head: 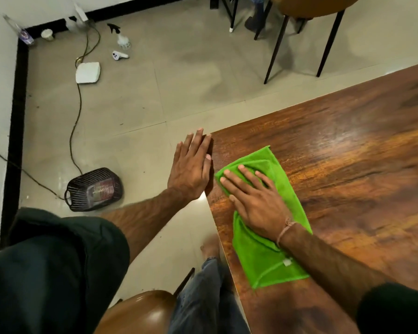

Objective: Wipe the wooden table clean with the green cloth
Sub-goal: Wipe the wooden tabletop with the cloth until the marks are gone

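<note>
The wooden table [348,145] fills the right side, its corner pointing towards the floor at the centre. The green cloth [266,251] lies folded on the table beside its left edge. My right hand [253,198] presses flat on the cloth's upper part, fingers spread and pointing up-left. My left hand [192,167] is held flat and upright against the table's left edge just below the corner, fingers straight and together. It holds nothing.
A small electric heater [94,189] stands on the tiled floor at the left, with cables running to the wall. A spray bottle [122,38], a white controller and a white box lie further back. A brown chair [140,312] is below me; another chair's legs stand at the top.
</note>
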